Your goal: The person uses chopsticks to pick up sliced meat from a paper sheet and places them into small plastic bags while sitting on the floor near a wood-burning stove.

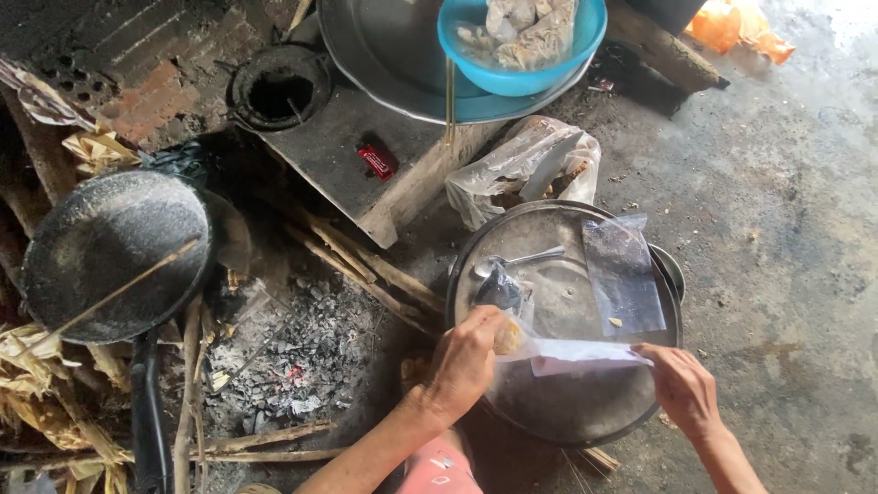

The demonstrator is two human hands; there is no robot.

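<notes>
My left hand (465,361) grips one end of a thin translucent sheet (585,354) together with a small golden piece of food (508,336). My right hand (681,389) pinches the sheet's other end, so it is stretched between both hands over a round metal tray (558,416). On the tray lie a metal spoon (517,263), a small dark lump (499,291) and a clear plastic bag (625,274).
A black pan (110,252) with a stick across it sits at left above ash and embers (302,357). Firewood sticks (366,265) lie between. A blue bowl of food (521,37) rests on a large metal platter (384,55). A plastic bag (530,169) lies behind the tray.
</notes>
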